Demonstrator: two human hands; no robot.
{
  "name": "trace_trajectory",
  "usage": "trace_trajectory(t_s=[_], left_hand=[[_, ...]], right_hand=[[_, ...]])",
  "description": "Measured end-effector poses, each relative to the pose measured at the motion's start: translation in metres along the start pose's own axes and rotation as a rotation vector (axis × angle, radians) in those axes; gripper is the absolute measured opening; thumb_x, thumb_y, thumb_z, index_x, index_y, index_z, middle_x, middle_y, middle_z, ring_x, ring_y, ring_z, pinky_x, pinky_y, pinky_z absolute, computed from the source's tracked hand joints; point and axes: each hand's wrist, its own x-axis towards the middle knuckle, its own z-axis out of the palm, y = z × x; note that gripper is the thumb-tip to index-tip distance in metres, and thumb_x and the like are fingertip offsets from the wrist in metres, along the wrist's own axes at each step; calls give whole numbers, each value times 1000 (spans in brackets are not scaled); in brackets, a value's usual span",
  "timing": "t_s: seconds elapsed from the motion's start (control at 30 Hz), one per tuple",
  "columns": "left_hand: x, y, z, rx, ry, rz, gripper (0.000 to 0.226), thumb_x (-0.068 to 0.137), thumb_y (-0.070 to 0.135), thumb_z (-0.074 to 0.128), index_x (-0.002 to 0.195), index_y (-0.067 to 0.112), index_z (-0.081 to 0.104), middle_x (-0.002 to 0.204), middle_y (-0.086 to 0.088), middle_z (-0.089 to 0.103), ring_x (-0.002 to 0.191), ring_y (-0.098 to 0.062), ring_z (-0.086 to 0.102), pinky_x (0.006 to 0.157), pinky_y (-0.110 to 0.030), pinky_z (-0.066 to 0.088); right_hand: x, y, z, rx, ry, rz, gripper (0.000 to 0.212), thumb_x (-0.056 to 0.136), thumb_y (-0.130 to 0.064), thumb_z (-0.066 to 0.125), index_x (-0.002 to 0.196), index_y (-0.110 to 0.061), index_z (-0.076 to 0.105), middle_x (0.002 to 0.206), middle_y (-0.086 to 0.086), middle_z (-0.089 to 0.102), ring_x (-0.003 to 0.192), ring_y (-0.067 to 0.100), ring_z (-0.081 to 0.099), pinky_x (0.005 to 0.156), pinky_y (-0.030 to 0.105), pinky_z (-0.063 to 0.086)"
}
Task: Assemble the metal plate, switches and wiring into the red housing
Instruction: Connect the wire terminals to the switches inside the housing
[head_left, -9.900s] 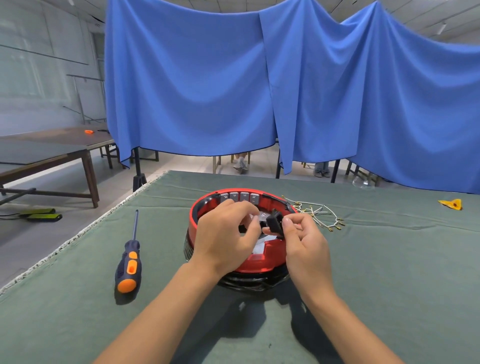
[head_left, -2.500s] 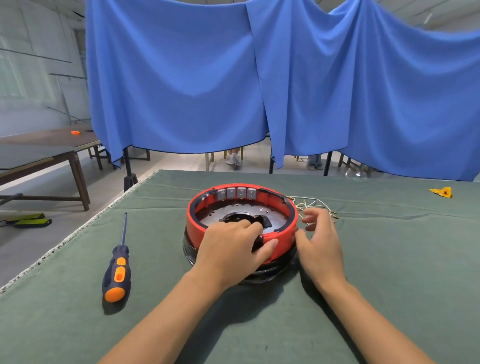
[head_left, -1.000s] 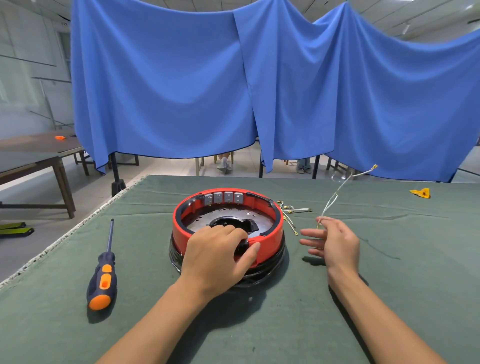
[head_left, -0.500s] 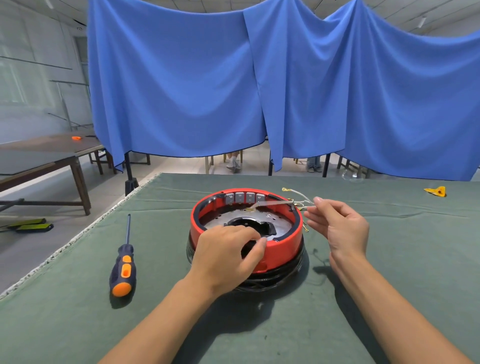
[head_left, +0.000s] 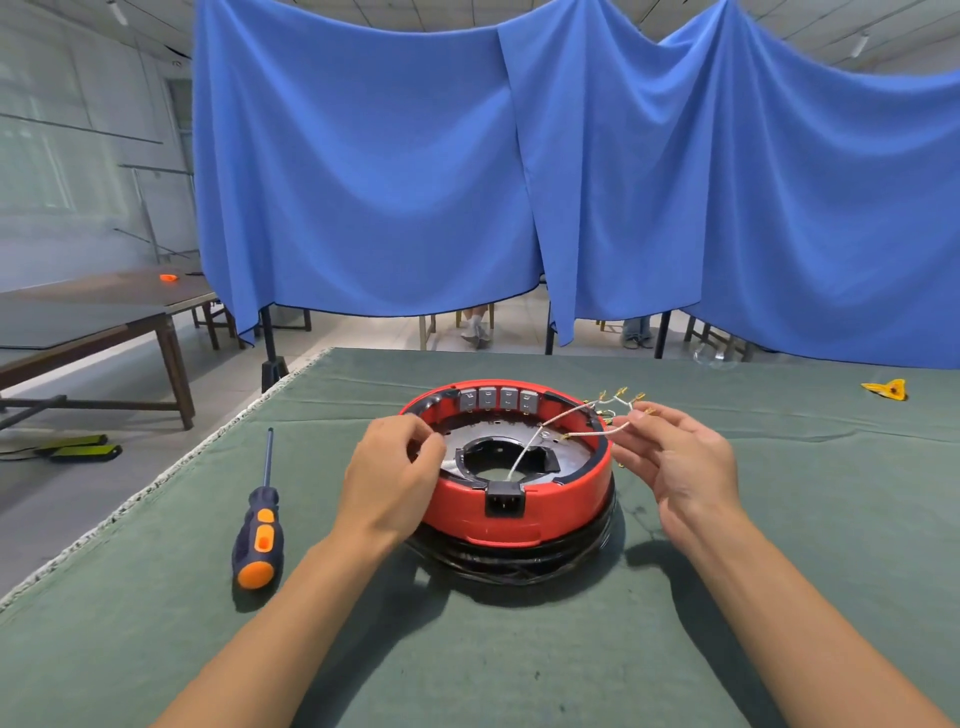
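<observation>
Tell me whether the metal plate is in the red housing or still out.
In. The metal plate lies flat inside the red housing, below its rim, with a white wire draped across it.

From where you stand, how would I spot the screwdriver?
Find the red housing in the middle of the green table. Left of it, alone on the cloth, lies the screwdriver: the only tool there, with a dark and orange handle and its thin shaft pointing away.

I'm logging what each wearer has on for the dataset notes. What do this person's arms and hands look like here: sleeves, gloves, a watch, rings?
Both forearms are bare up to the bottom edge of the picture, with no sleeve in view. The left hand and right hand wear no gloves. No watch, band or ring shows on either wrist or on the visible fingers.
</observation>
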Motion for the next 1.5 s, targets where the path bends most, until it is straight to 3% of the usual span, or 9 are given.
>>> trace_trajectory(t_s=[0.2,0.37,0.53,0.7,0.87,1.07,1.3,1.4,1.5], left_hand=[[-5,2,3,147,-5,118,35,73,28,39,43,12,41,57,-3,52,78,-15,49,79,-30,42],[-16,17,5,354,-22,294,41,71,43,30,43,14,26,42,-1,32,48,-16,36,47,-24,24],[-12,22,1,35,-58,270,43,76,30,45,40,7,40,40,-8,36,41,-19,32,45,-32,30],[-9,24,-2,-183,11,176,33,74,20,50,49,1,57,53,-12,56,56,-27,53,57,-43,43],[2,10,-6,-176,86,52,15,77,12,55,74,19,68,82,11,64,88,-1,53,72,-5,37],[7,1,-3,-299,-32,-120,54,82,-6,48,129,21,53,118,13,55,107,1,51,89,-15,39],[6,4,-1,-447,-85,-248,42,84,-4,39,103,22,66,110,-5,66,97,-28,65,80,-45,57],[6,6,-2,-104,-45,-48,34,85,7,46,107,17,70,123,4,61,122,-11,45,107,-32,35],[12,17,-5,176,-162,114,27,87,17,51,102,20,73,117,10,65,127,-9,38,108,-31,25]], right_hand=[[-11,-4,11,-102,-66,-172,8,86,-4,66,80,-8,62,61,3,70,58,16,70,47,21,53],[-15,-2,17,-209,-133,-203,13,85,-14,68,75,-8,64,66,6,72,61,17,70,47,21,52],[-9,2,19,-478,-48,-188,16,85,-3,65,90,-9,50,65,14,67,41,13,60,38,23,45],[-1,-3,25,-746,-190,-100,12,91,2,52,102,-1,56,60,10,67,42,15,61,38,23,45],[-3,-8,24,-559,-180,-130,8,95,-6,54,91,-6,61,58,7,67,46,15,65,38,22,48],[-4,-20,28,-236,-169,-87,16,97,-12,51,84,-10,60,52,1,66,45,13,65,39,19,48],[-1,-19,28,-48,-152,-51,17,97,-13,52,84,-10,62,50,-4,62,42,7,59,41,17,48],[-2,-18,28,-48,-118,-118,16,97,-13,52,84,-10,61,51,-4,63,45,9,63,42,18,49],[-6,-10,30,-173,-136,-172,16,96,-14,54,82,-10,62,51,-3,63,44,12,63,40,19,48]])
